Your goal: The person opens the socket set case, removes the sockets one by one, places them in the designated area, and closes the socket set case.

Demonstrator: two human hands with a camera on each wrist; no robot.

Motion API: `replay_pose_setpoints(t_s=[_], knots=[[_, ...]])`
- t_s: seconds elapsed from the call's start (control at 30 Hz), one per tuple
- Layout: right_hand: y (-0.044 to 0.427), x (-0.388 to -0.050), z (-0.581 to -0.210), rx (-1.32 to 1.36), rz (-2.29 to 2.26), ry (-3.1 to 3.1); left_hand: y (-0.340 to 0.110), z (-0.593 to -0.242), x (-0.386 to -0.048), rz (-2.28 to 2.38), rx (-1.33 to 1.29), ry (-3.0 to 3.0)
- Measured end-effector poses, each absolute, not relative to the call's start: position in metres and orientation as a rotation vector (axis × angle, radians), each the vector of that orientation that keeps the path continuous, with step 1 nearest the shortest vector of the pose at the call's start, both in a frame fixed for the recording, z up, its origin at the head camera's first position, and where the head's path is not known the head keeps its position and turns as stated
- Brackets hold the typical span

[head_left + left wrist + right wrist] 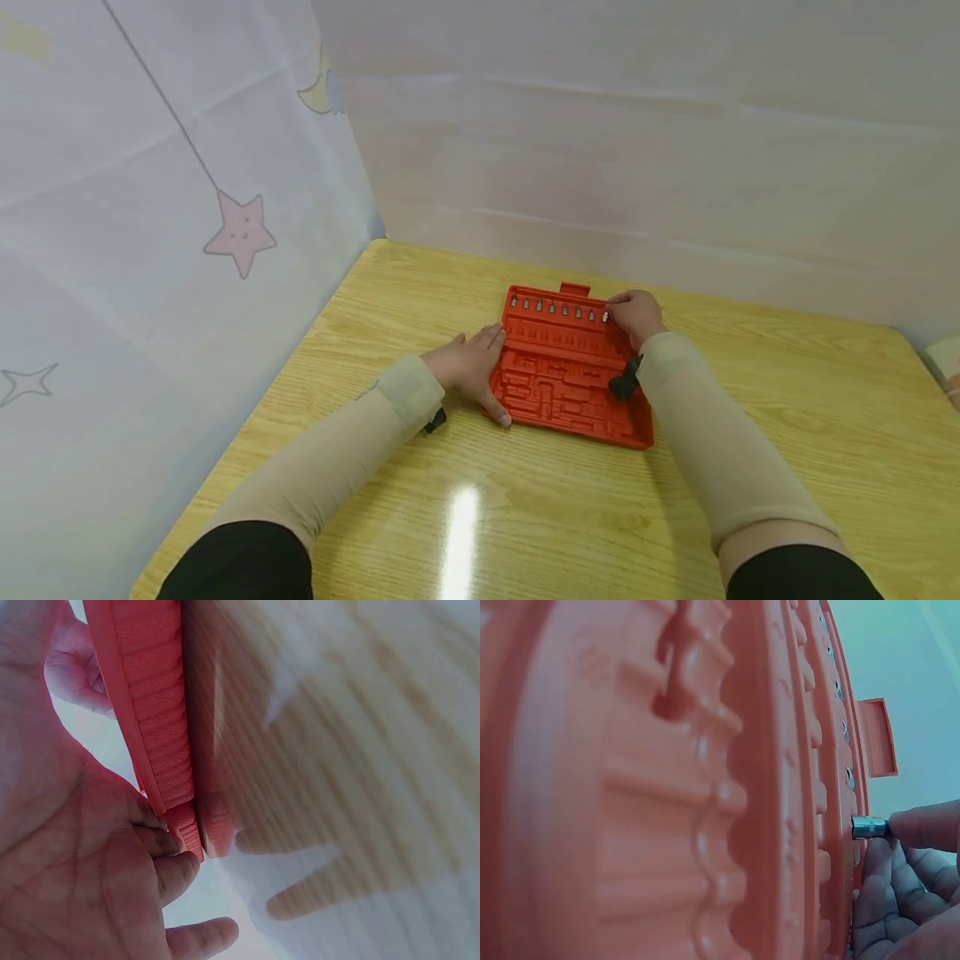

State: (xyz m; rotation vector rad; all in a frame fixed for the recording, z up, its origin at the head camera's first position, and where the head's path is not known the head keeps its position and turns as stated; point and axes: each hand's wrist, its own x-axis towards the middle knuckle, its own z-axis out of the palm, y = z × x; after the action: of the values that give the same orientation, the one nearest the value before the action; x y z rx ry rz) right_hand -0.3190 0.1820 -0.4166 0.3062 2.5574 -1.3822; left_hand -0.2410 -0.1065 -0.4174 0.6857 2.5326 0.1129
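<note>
A red plastic tool case (570, 354) lies unfolded on the table, its moulded slots facing up. Small metal sockets (552, 307) stand in a row along its far side. Against the case's left edge rests my left hand (474, 367), fingers fairly straight and thumb at the near corner; in the left wrist view its fingertips touch the red side wall (154, 705). At the far right corner, my right hand (636, 317) pinches a small silver socket (868, 827) between thumb and finger. That socket's one end meets the case's row of slots.
The wood-grain table (510, 517) extends around the case. A red latch tab (574, 289) sticks out from the case's far edge. Pale cloth walls (630, 167) stand behind and to the left. A pale object (943, 358) shows at the right frame edge.
</note>
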Motion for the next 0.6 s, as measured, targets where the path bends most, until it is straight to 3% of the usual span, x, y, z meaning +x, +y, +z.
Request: replay_pose_setpoints(t_s=[0.6], knots=[[0.211, -0.323, -0.416, 0.195, -1.414, 2.545, -0.104, -0.419, -0.241, 0.081, 0.678, 2.533]])
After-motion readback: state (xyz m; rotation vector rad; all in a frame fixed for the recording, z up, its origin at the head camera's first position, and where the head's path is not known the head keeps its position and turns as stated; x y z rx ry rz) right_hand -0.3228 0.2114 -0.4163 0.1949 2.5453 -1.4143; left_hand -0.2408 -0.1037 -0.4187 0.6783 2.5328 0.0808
